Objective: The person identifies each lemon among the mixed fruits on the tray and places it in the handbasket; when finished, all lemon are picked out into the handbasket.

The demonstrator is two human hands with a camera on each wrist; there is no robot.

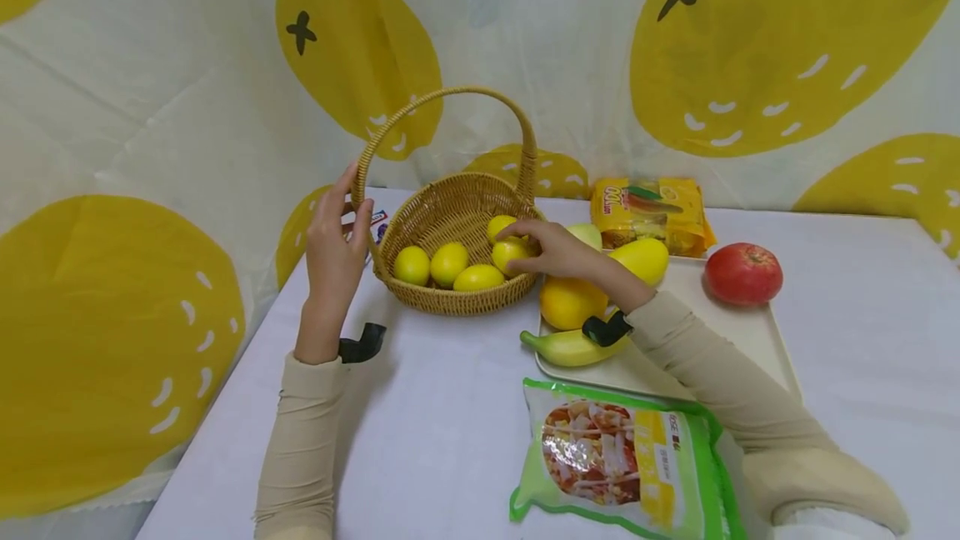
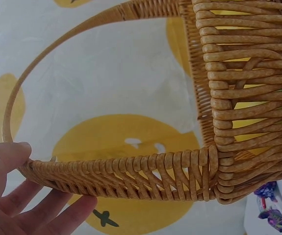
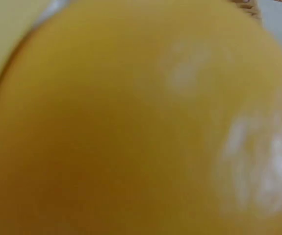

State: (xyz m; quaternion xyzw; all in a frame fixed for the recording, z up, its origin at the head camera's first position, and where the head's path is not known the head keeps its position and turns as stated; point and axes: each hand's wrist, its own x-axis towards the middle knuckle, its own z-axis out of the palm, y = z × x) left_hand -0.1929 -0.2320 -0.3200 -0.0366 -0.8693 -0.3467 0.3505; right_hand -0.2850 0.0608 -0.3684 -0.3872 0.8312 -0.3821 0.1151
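A wicker basket (image 1: 465,300) with a tall arched handle (image 1: 468,92) stands at the back of the table. My left hand (image 1: 335,232) holds the left side of that handle, and in the left wrist view the thumb (image 2: 14,152) and fingers lie on either side of the wicker. Several yellow lemons (image 1: 450,263) lie along the basket's near side. Over the basket's right rim reaches my right hand (image 1: 558,250), its thumb and fingers pinching a lemon (image 1: 507,255). In the right wrist view an orange-yellow fruit (image 3: 131,122) fills nearly everything and the hand is hidden.
Right of the basket, a cream tray (image 1: 738,340) bears a banana (image 1: 570,348), an orange-yellow fruit (image 1: 573,304), a yellow mango (image 1: 643,260) and a red fruit (image 1: 742,273). A yellow snack packet (image 1: 648,211) stands behind it. A green-edged food bag (image 1: 615,457) lies in front.
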